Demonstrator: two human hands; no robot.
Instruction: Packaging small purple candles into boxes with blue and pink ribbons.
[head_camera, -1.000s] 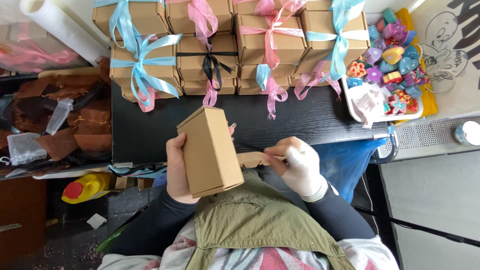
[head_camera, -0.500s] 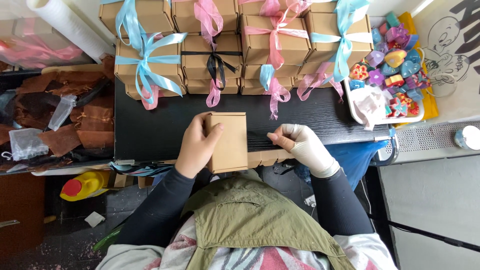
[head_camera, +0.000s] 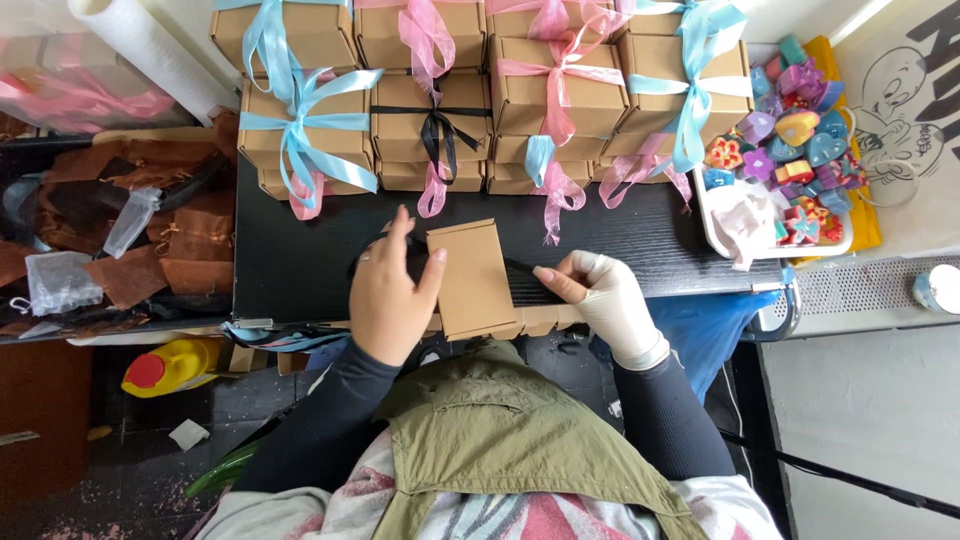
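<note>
- the brown cardboard box (head_camera: 473, 277) is a plain kraft carton with no ribbon tied on it, showing me one flat, unprinted face.
- it lies at the near edge of the black table, its long side running away from me and its near end at the table's edge, just above my chest.
- my left hand (head_camera: 392, 298) presses against its left side, thumb on the top face.
- a thin black ribbon (head_camera: 530, 280) runs out from the box's right side, lying flat across the table.
- my right hand (head_camera: 605, 295), in a pale glove, pinches that ribbon just right of the box.
</note>
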